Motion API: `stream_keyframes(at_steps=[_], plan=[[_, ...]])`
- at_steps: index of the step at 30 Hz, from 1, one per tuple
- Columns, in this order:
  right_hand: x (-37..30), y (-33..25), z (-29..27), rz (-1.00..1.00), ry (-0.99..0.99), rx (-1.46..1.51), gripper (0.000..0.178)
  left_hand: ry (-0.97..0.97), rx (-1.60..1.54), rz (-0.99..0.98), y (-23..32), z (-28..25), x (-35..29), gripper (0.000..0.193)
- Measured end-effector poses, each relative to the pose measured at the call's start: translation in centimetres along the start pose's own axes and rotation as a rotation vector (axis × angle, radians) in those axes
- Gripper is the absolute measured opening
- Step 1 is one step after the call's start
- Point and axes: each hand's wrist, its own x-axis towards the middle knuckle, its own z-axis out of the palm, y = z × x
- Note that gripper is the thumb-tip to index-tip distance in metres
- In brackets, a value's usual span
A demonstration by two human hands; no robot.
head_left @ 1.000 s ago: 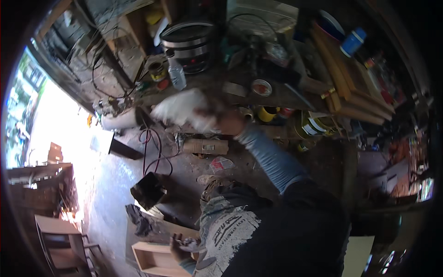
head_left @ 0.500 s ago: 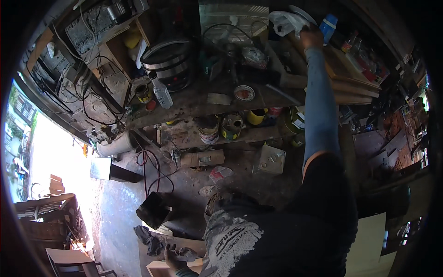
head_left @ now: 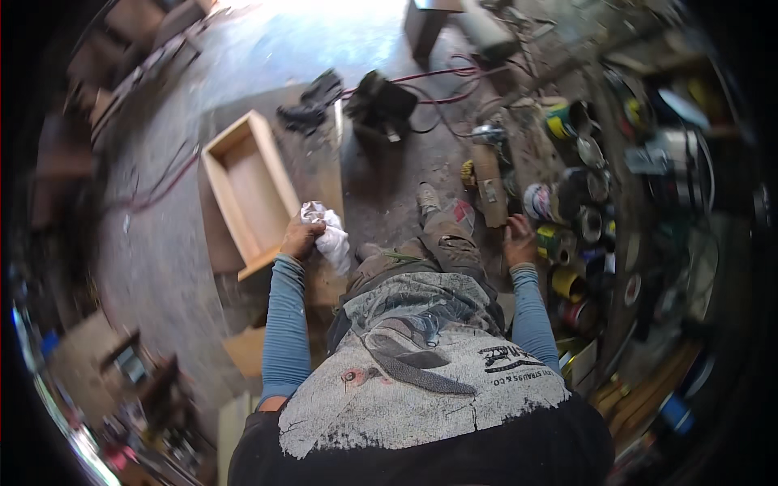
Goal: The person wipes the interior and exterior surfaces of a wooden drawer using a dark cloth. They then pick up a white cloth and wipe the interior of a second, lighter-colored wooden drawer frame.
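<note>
My left hand [head_left: 301, 239] is closed around a crumpled white cloth [head_left: 331, 237], part of which hangs down beside it. That hand is at the near right corner of a shallow open wooden drawer [head_left: 278, 167], which rests on a board [head_left: 316, 174]. Held out to the right, my right hand [head_left: 519, 243] has its fingers apart and nothing visible in them. It is nearest to a brown cylindrical piece [head_left: 489, 190] and several paint cans, among them a green and yellow can [head_left: 554, 243].
Dark crumpled cloth [head_left: 314, 101] lies beyond the drawer, near a black box-like object [head_left: 381, 105]. Red hose [head_left: 442, 74] runs over the floor at the far side. A cluttered workbench [head_left: 628, 243] with cans below runs along the right. A blue container [head_left: 677, 413] stands at lower right.
My view has swung left and down from the bench toward the drawer. My right arm has come back from the white bag on the bench. A white cloth now shows in my left hand.
</note>
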Motion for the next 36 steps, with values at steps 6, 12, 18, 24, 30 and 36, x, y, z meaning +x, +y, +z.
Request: stream_keyframes(at_steps=[6,12,18,24,30,36], plan=[[8.6,-6.7,4.3,-0.144,-0.338,0.132,0.017,0.328,-0.537,-0.153,-10.0,-5.5,-8.7,0.049],[19.9,-16.8,14.7,-0.288,-0.671,0.214,0.016,0.736,-0.802,-0.277,-22.0,-6.5,-11.4,0.039],[29.7,-30.9,34.0,-0.653,-0.795,0.098,0.047,1.207,-0.933,-0.421,-26.5,0.7,-10.9,0.044],[36.8,-37.9,51.9,-0.861,-0.742,-0.179,0.056,1.272,-0.837,-0.560,-26.1,5.5,-6.2,0.056],[36.0,-32.6,44.8,-0.787,-0.884,0.318,0.039,1.109,-1.062,-0.305,-23.5,-1.5,-1.5,0.058],[38.8,-12.2,42.6,-0.295,-0.822,0.161,0.044,1.211,-1.181,-0.372,-25.3,-1.7,2.6,0.062]])
